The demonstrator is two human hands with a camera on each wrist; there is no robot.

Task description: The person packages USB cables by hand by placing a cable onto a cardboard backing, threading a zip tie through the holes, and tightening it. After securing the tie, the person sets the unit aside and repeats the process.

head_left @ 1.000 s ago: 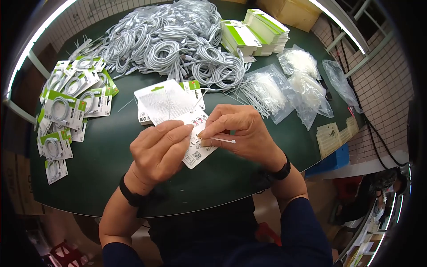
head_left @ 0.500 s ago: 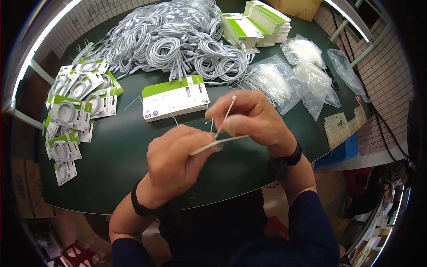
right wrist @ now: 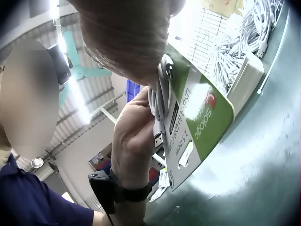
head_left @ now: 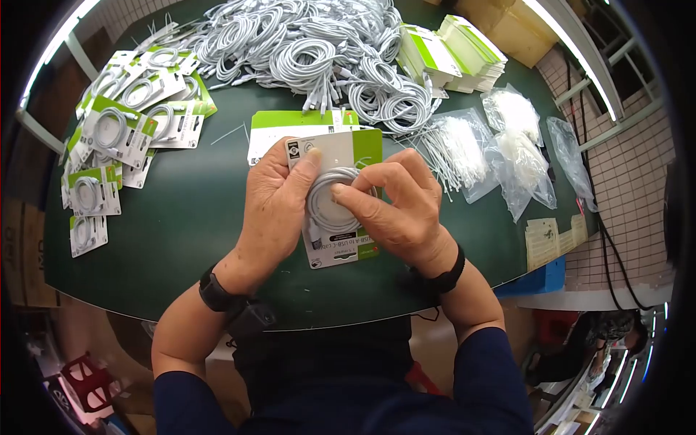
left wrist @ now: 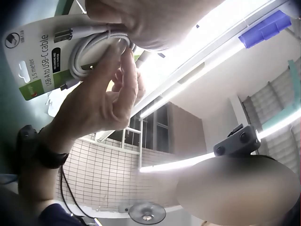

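Observation:
The left hand (head_left: 278,192) pinches the left edge of a white and green printed card (head_left: 330,150), its thumb on the card's face. A coiled pale grey cable (head_left: 316,197) lies against that card. Thumb and forefinger of the right hand (head_left: 401,206) meet at the coil's inside; whatever is between them is too small to tell. In the left wrist view the coil (left wrist: 77,59) and its plugs show beside the card's print (left wrist: 33,66). The right wrist view shows the card (right wrist: 197,103) tilted, with a USB plug (right wrist: 159,137) hanging from the coil.
A stack of cards (head_left: 270,122) lies behind the hands. Finished-looking carded cables (head_left: 109,130) spread at the left. Loose cables (head_left: 304,58) pile at the back, near card stacks (head_left: 464,54). Bags of white ties (head_left: 518,156) and loose ties (head_left: 458,152) lie at the right.
The card has been turned so its face with the coil shows. The left thumb has moved onto its top part, and the right fingers have come down to the coil.

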